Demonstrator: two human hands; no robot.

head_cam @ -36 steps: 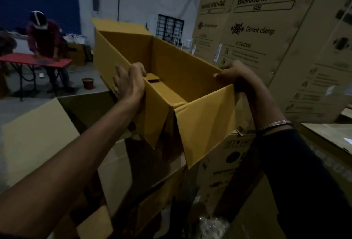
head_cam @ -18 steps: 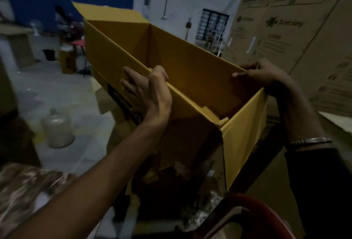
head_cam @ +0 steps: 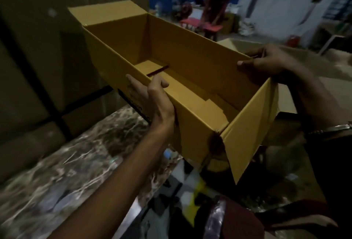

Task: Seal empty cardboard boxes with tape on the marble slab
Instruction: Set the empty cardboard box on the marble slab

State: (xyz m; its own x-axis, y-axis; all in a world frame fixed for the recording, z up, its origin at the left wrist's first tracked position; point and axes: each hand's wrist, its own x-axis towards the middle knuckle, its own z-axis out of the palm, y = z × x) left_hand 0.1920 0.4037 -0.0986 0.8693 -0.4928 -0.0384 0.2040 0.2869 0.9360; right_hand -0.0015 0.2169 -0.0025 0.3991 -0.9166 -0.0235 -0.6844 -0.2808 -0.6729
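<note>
Held in the air, an open, empty box, long and yellow-brown, tilted, its far end raised toward the upper left. Hung above the near right edge of the marble slab, not touching it. Gripped on its near long wall by the left hand: thumb hooked over the rim and inside, fingers spread flat on the outer face over a dark printed label. Gripped at the far long wall's near corner by the right hand: thumb lying along the rim, fingers curled behind the wall and mostly hidden. Worn on the right wrist, a metal bangle above a dark sleeve. Top flaps open: one far flap folded outward, one near flap hanging down off the end. Seen inside, the bottom flaps lying folded over one another, with a dark slit between them near the far end. Stacked behind the slab at left, large brown cartons. Lying below the box, blurred clutter, too dark to tell apart. Standing far off at a red table, other people before a blue wall, all blurred.
</note>
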